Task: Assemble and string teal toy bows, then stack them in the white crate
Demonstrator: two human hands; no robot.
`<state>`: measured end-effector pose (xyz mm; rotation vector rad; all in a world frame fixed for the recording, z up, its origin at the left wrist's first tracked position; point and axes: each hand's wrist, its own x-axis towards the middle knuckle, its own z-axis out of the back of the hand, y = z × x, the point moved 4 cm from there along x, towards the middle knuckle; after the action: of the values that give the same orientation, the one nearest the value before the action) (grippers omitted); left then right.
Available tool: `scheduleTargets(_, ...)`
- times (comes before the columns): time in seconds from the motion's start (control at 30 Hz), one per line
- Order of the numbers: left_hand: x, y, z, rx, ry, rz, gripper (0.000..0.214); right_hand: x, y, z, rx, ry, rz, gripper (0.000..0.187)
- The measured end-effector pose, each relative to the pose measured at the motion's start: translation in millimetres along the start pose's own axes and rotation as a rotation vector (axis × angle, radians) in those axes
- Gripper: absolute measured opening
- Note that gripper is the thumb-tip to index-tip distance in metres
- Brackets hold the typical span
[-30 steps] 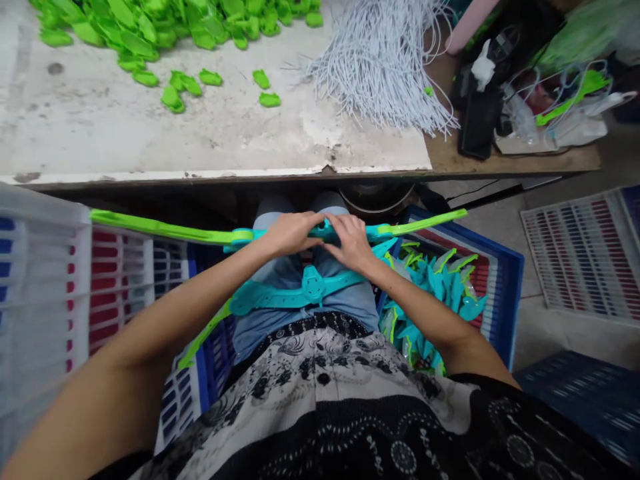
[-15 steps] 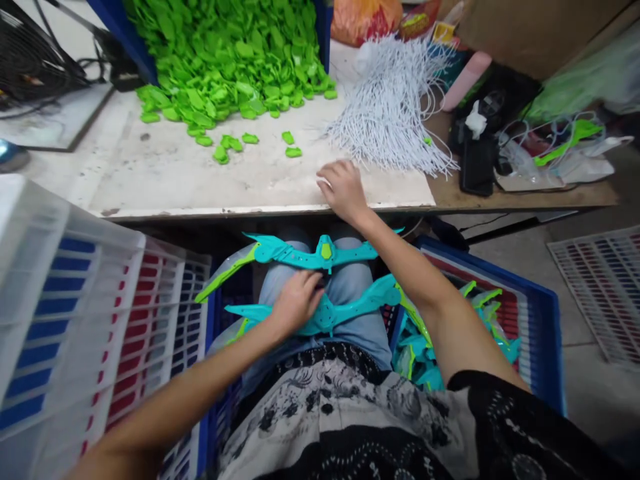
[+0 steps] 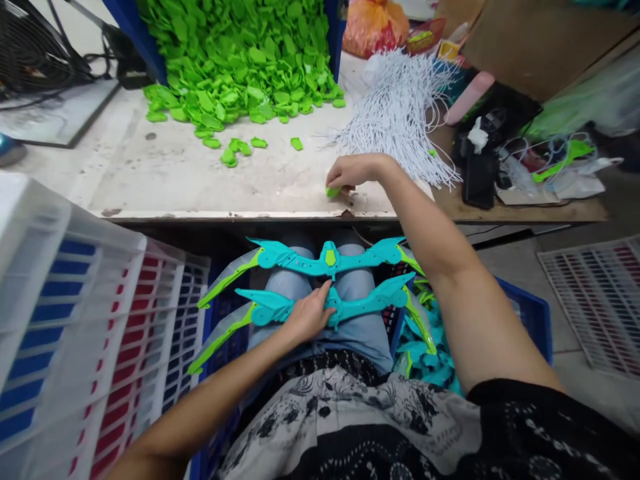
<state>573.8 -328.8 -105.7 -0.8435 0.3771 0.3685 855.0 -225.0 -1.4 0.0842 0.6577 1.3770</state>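
Two turquoise toy bows with lime-green and clear curved limb ends lie across my lap. The farther toy bow (image 3: 305, 263) has a green piece set in its middle. My left hand (image 3: 311, 313) grips the nearer toy bow (image 3: 367, 303) around its middle, partly covering it. Over the front edge of the table, my right hand (image 3: 351, 173) pinches a small green plastic piece (image 3: 333, 191). Several loose green plastic pieces (image 3: 240, 146) lie farther back on the table, in front of a large heap (image 3: 240, 73) of the same pieces.
A blue bin (image 3: 336, 47) on its side spills the heap onto the table (image 3: 175, 180). White ties (image 3: 400, 113) lie in a bundle at the right, beside a black phone (image 3: 479, 179). White crates (image 3: 100, 320) stand at left; a blue crate (image 3: 525, 313) with more bows is at right.
My right hand has picked up a loose green piece and drawn it to the table's front edge. My left hand stays on the nearer bow, with its thumb now pointing forward.
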Motion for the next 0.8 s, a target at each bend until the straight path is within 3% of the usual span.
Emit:
scheduleTargets(0.03,4,-1,1.3,0.005,0.024,0.002,0.067,-3,-6,0,0.011,0.059,-0.014,0.021)
scheduleTargets(0.1,12,-3,2.6,0.013,0.064,0.024,0.066,-1,-14,1,0.017,0.02,-0.033,0.022)
scheduleTargets(0.23,17,-1,4.0,0.029,0.082,0.061,0.061,-1,-16,-1,0.038,-0.271,-0.037,0.033)
scheduleTargets(0.43,18,3,3.3,-0.031,0.128,0.069,0.05,-35,-13,-16,-0.044,-0.582,-0.04,0.037)
scheduleTargets(0.63,25,7,6.1,-0.251,0.176,-0.005,0.049,-36,-8,-40,-0.091,-0.622,-0.091,0.025)
scheduleTargets(0.73,28,14,6.0,-0.465,0.229,0.053,0.046,-66,11,-64,0.005,-0.663,-0.027,0.032)
scheduleTargets(0.8,30,19,5.1,-0.584,0.261,0.117,0.044,-102,32,-97,0.08,-0.628,0.072,0.036)
